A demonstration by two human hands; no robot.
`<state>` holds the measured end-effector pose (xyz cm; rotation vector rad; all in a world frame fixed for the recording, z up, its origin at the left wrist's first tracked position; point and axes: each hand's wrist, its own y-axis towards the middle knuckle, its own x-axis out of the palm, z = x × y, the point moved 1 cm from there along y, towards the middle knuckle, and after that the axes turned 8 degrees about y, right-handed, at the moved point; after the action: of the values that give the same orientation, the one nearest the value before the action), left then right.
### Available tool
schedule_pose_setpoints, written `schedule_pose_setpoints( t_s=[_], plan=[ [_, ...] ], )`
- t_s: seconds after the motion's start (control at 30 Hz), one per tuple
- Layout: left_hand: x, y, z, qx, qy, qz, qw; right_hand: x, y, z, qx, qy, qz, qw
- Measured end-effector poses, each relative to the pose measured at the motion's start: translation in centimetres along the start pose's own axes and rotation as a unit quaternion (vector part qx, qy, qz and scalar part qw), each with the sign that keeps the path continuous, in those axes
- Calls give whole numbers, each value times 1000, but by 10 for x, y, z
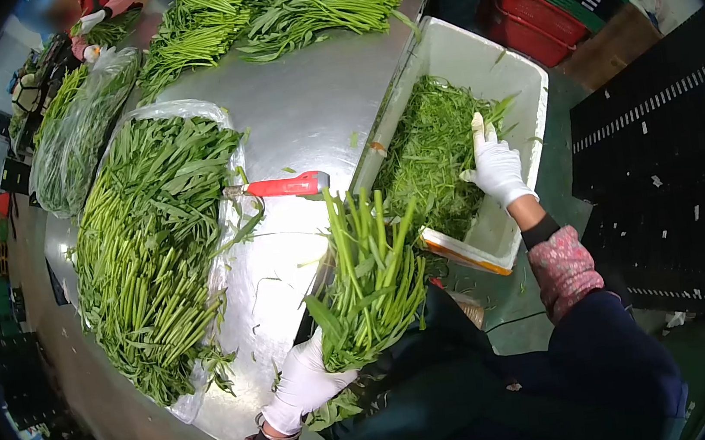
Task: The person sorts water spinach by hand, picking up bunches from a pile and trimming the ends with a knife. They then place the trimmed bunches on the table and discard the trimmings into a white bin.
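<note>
My left hand [306, 383], in a white glove, is closed around the lower part of a bunch of long-stemmed leafy greens [368, 283]. The pale cut stem ends point up and away from me. Over the white foam box [536, 103] is my right hand [499, 170], also gloved, with its fingers stretched out and apart. A few loose leaves [498, 108] lie by its fingertips; I see nothing gripped in it. Loose leaf and stem trimmings [432, 159] lie inside the box.
A red-handled tool [288, 186] lies on the metal table [286, 97]. Beside it a large pile of greens [155, 242] rests on clear plastic. More bundles [294, 9] and a bagged bundle [90, 128] are farther back. Another person's gloved hand [92, 21] shows top left. Red crates [535, 25] stand beyond the box.
</note>
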<state>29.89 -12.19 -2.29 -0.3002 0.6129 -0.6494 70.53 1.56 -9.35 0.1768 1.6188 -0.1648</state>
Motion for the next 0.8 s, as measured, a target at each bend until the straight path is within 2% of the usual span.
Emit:
schedule_pose_setpoints(
  t_s=[0.03, 0.07, 0.1, 0.17, 0.23, 0.3, 0.33, 0.37, 0.43, 0.5, 0.57, 0.6, 0.67, 0.7, 0.77, 0.8],
  plan=[
    [4, 2, 0, 16, 0, 11, 1000, -11, -5, -2, -40, -7, 61, 997],
    [0, 6, 9, 18, 24, 3, 1000, -31, -8, -9, -19, 204, -39, 978],
    [0, 8, 14, 21, 43, 3, 999, -53, -13, -23, 4, 405, -133, 905],
    [-2, 12, 21, 30, 82, 2, 996, -79, -41, -67, -185, 512, -117, 831],
    [-1, 15, 25, 33, 111, 0, 993, -118, -61, -93, -203, 359, -318, 854],
    [-1, 15, 28, 41, 135, 8, 990, -100, -70, -106, -226, 359, -345, 837],
    [-2, 14, 30, 47, 144, 16, 988, -64, -74, -104, -203, 467, -324, 797],
    [-3, 13, 31, 53, 153, 24, 987, -44, -70, -100, -244, 453, -204, 833],
    [-3, 12, 27, 51, 157, 33, 986, -17, -57, -83, -313, 401, 42, 860],
    [-7, 10, 26, 56, 164, 34, 984, 4, -31, -37, -150, 220, 87, 960],
    [-10, 8, 29, 63, 166, 38, 983, -26, -14, -16, 28, 294, 0, 955],
    [-10, 7, 32, 49, 170, 33, 984, -36, -15, -20, -3, 422, -58, 905],
    [-13, 10, 38, 28, 184, 12, 982, -60, -28, -30, -52, 649, -161, 742],
    [-13, 12, 39, 40, 184, 13, 982, -96, -43, -56, -21, 638, -264, 723],
    [-8, 17, 38, 65, 179, 16, 982, -94, -67, -78, -246, 471, -160, 832],
    [-5, 17, 38, 78, 188, 19, 979, -107, -74, -96, -192, 433, -228, 851]
  ],
)
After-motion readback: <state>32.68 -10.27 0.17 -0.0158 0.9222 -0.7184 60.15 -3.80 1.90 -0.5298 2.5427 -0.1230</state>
